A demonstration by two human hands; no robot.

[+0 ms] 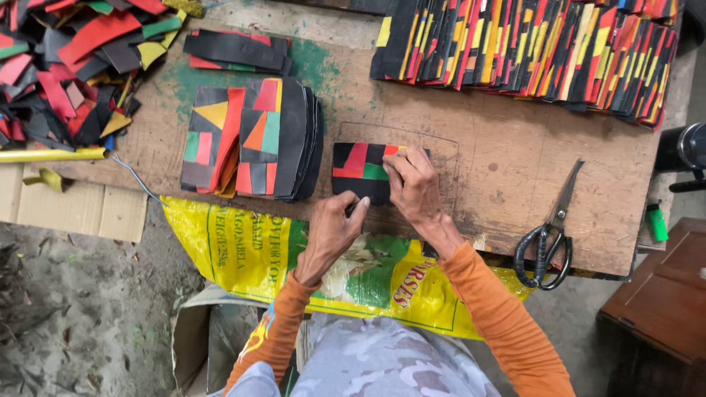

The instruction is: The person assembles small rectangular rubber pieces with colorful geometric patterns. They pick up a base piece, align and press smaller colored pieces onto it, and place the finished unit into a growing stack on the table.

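A small patchwork piece (359,167) of black, red, green and orange scraps lies flat on the wooden board (500,147). My right hand (413,184) presses on its right end with fingers bent. My left hand (334,228) sits at the piece's lower edge, thumb raised, gripping something thin and dark that I cannot identify. Both arms wear orange sleeves.
Two stacks of finished patchwork pieces (250,140) lie left of my hands. A long row of colourful strips (529,51) lines the board's far edge. Loose scraps (66,59) pile at the far left. Black-handled scissors (548,235) rest at right. A yellow sack (243,250) hangs off the near edge.
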